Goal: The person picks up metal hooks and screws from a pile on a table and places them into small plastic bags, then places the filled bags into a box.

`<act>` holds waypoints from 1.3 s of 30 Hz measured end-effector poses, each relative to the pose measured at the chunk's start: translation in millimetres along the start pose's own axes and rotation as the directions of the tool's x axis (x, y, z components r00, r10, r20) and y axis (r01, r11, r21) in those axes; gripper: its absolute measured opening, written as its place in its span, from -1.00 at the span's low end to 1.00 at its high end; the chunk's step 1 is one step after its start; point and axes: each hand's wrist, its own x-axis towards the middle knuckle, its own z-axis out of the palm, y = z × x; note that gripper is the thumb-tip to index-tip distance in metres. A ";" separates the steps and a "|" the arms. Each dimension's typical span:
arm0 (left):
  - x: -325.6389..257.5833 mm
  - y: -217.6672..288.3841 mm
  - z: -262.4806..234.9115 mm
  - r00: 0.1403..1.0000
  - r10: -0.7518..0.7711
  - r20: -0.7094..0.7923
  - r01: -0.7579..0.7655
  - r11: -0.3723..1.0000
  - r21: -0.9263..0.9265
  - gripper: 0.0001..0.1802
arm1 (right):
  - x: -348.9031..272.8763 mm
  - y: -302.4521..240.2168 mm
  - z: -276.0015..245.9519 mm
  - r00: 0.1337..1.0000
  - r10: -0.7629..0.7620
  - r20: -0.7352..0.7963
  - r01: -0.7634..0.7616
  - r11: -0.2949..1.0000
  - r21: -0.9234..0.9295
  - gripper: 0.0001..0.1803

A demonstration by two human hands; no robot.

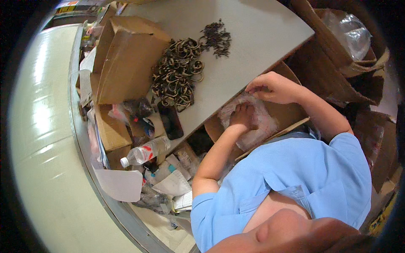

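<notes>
We note the left hand (244, 118) touching the plastic bag (268, 123) in the cardboard box (293, 111), right hand (275, 87) beside it, both part-curled (whether the fingers hold anything, we cannot tell). Rings (179, 74) and dark pieces (216, 39) lie unbagged on the table (257, 36).

The left hand (246, 117) touches a crumpled clear plastic bag (266, 125) in an open brown cardboard box (291, 111); the right hand (274, 87), fingers curled, is by the pale grey desk (257, 33), which bears heaped dark-gold rings (178, 74).
</notes>
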 end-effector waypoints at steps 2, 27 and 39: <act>10.8 -23.3 38.9 0.981 0.052 -0.188 -0.051 0.999 0.008 -0.60 | -16.7 17.5 10.7 1.000 0.030 0.006 -0.029 0.998 -0.063 -0.74; -28.0 -12.8 -5.1 0.841 -0.264 -0.473 -0.376 0.342 -0.861 -0.80 | -31.7 47.7 24.7 0.926 0.369 0.084 -0.363 0.806 0.468 -0.81; -44.9 38.0 -36.5 0.861 -0.204 -0.466 -0.402 0.288 -0.869 -0.76 | -24.0 -11.7 43.4 0.970 -0.056 -0.235 -0.004 0.969 -0.245 -0.84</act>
